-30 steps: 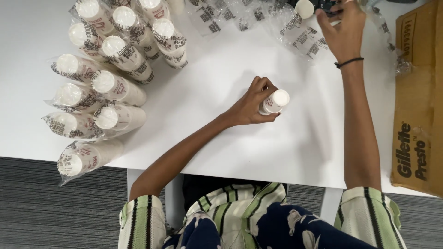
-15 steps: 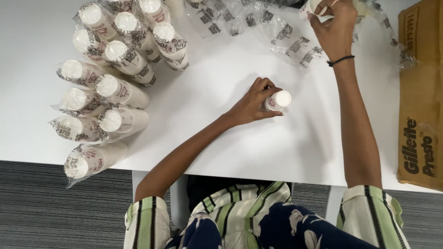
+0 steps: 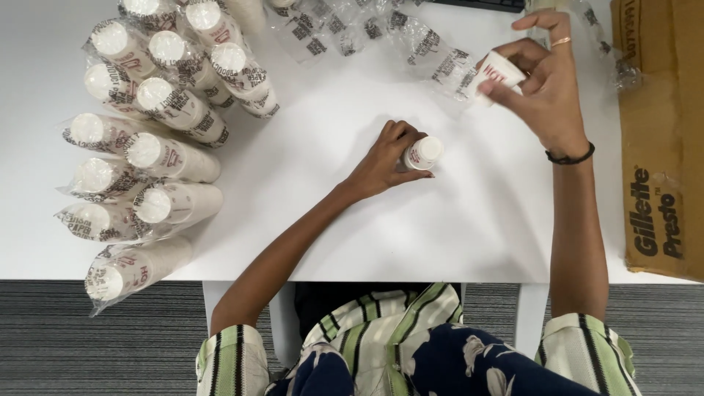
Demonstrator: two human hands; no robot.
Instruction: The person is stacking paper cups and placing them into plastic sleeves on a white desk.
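- Left hand [image 3: 385, 158] is wrapped round a short stack of paper cups [image 3: 421, 153] standing on the white table [image 3: 469, 220], fingers curled on its side, base looks like it's touching the tabletop
- Right hand [image 3: 546, 92] is up off the table, pinching one loose paper cup [image 3: 499, 73] between thumb and fingertips, tilted, up and to the right of the stack and clearly apart from it
- biggest risk imo: the loose cup is only held by a light pinch near the rim, so a squeeze could dent it or it could pop out and roll off into the empty plastic sleeves [image 3: 433, 55] behind
- if that cup gets brought down on the stack at the angle it's at now, I'd guess it jams crooked or shoves the stack over, since the left hand only steadies one side
- the stack is narrow and light, so a nudge from either wrist would probably tip it
- those crinkly sleeves sit right under the right hand, easy to snag one and drag it along
- wrapped cup bundles [image 3: 158, 154] are heaped along the left edge, the lowest one [image 3: 136, 268] hanging close to the table's front edge, so a bump from the left elbow could send it to the floor
- cardboard box [image 3: 656, 139] on the right is well clear, can't see it causing trouble
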